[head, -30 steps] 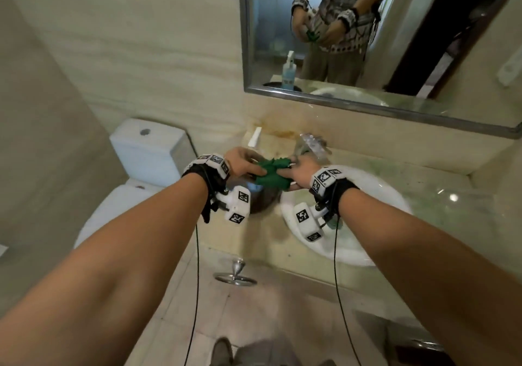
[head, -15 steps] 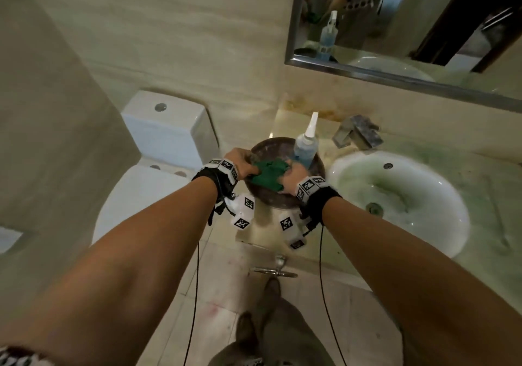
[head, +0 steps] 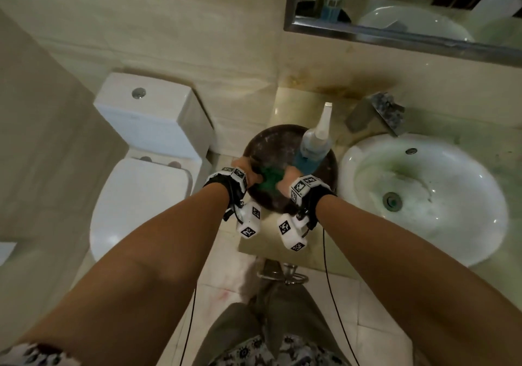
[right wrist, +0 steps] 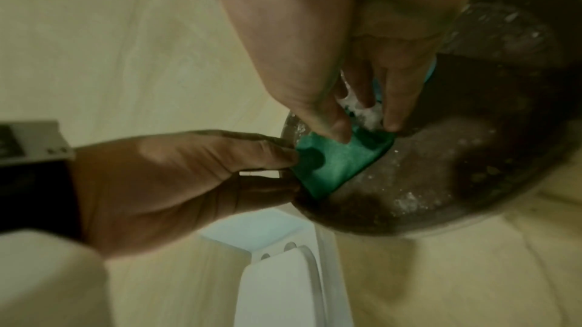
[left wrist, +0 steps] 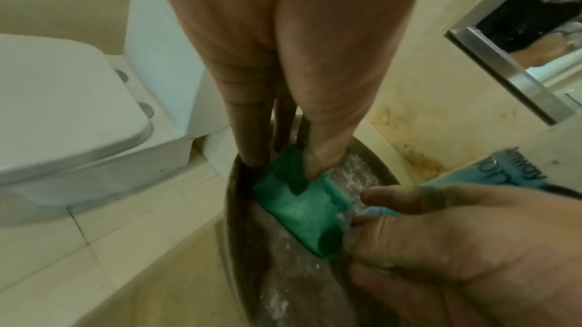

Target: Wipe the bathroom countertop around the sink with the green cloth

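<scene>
Together, both hands stretch the green cloth [left wrist: 302,205] flat in a dark round basin [head: 268,145] at the countertop's [head: 288,105] left end.
Left hand [left wrist: 283,70] and right hand [right wrist: 356,41] each pinch an opposite edge between thumb and fingertips, apparently wetting the cloth among suds before wiping; a blue bottle [head: 313,145] stands in the basin, beside the sink [head: 367,151].
</scene>
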`<state>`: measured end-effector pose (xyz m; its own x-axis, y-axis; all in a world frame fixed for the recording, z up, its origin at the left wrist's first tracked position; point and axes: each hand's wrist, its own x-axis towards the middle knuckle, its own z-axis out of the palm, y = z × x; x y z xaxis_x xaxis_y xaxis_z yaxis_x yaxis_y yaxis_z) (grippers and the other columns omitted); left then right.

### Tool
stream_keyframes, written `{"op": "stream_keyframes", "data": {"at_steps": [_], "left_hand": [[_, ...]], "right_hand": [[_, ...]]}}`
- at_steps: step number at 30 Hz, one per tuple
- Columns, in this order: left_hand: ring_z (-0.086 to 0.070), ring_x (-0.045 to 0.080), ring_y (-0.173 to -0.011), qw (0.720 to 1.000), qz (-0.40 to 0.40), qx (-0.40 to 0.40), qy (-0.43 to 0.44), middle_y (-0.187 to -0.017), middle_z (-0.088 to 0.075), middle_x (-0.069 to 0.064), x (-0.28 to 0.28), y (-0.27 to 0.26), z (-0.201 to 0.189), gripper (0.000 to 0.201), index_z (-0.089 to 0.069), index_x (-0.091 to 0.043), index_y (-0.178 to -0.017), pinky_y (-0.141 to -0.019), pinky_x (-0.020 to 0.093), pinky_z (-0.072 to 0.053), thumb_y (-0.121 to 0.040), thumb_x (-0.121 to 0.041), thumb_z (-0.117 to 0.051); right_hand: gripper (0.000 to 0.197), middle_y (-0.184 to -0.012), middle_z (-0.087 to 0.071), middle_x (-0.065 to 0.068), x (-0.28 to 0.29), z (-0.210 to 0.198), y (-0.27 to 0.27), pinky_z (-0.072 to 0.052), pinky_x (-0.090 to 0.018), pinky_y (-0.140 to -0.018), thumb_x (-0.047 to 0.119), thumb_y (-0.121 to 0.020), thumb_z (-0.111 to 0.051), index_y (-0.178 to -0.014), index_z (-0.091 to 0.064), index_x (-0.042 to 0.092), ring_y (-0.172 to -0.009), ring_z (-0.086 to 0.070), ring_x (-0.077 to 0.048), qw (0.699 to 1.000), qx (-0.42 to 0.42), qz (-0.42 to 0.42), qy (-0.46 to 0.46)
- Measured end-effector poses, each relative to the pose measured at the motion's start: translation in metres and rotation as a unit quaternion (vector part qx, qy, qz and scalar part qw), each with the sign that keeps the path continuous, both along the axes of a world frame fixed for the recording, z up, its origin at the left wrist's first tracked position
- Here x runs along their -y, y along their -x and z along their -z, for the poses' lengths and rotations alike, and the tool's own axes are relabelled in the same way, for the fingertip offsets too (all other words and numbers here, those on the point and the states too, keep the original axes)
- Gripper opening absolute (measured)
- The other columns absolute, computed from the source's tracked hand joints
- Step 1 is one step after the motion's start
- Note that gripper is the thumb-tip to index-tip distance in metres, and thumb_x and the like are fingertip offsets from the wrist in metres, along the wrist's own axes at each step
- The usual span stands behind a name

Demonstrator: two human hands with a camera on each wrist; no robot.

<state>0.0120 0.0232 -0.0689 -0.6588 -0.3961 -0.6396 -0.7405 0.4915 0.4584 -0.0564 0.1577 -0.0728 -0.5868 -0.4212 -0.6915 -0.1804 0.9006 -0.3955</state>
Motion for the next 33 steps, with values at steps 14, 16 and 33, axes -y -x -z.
{"op": "stream_keyframes", "data": {"at_steps": [14, 16, 33], "left_hand": [[-0.063, 0.029, -0.113, 0.959, 0.182, -0.108, 0.187, -0.120, -0.069, 0.010, 0.076, -0.022, -0.129, 0.045, -0.061, -0.010, -0.126, -0.097, 0.035, -0.049, -0.086, -0.028, -0.070], [-0.063, 0.030, -0.111, 0.944, 0.202, -0.138, 0.223, -0.118, -0.070, 0.011, 0.087, -0.037, -0.172, 0.044, -0.063, -0.010, -0.124, -0.096, 0.036, -0.050, -0.085, -0.028, -0.071], [-0.068, 0.027, -0.093, 0.850, 0.219, -0.304, 0.372, -0.105, -0.073, 0.006, 0.099, -0.146, -0.499, 0.041, -0.070, -0.019, -0.107, -0.082, 0.033, -0.054, -0.074, -0.042, -0.076]], "right_hand": [[0.034, -0.125, -0.061, -0.006, 0.065, -0.128, -0.022, -0.050, -0.038, -0.092, 0.031, -0.086, -0.059, -0.120, -0.058, 0.023, -0.108, -0.060, -0.030, 0.965, -0.223, -0.139, -0.015], [0.036, -0.122, -0.063, -0.006, 0.072, -0.172, -0.037, -0.051, -0.039, -0.093, 0.033, -0.083, -0.058, -0.117, -0.061, 0.022, -0.105, -0.062, -0.030, 0.963, -0.246, -0.113, 0.008], [0.018, -0.093, -0.070, -0.005, 0.075, -0.510, -0.156, -0.054, -0.031, -0.080, 0.023, -0.082, -0.063, -0.095, -0.072, 0.016, -0.086, -0.066, -0.026, 0.859, -0.491, -0.092, 0.110]]}}
